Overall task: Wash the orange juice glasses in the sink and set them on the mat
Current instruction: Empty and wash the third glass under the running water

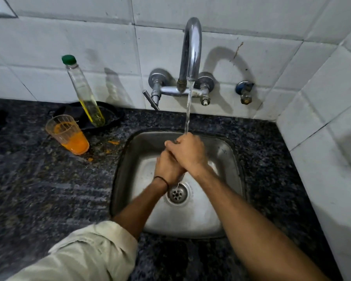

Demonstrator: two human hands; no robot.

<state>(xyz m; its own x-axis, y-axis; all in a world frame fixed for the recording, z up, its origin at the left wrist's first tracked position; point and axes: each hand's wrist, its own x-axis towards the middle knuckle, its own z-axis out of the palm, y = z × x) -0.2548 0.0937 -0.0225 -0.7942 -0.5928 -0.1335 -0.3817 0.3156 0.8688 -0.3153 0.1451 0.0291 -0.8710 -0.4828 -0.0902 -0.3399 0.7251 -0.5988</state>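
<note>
Over the steel sink (pixel 227 151), my left hand (pixel 166 169) and right hand (pixel 188 153) are clasped together under the running water. A clear glass (pixel 180 178) shows only as a sliver below my palms and at my fingertips. Both hands curl round it, the right on top, and most of it is hidden. A second ribbed glass (pixel 69 136) with orange juice residue stands on the dark granite counter to the left of the sink. Behind it, against the wall, lies a black mat (pixel 111 116).
A chrome wall tap (pixel 192 53) pours a stream onto my right hand. A tall clear bottle (pixel 83 92) with a green cap and a little yellow liquid stands on the mat. Orange drips (pixel 114 142) dot the counter. A tiled wall closes the right side.
</note>
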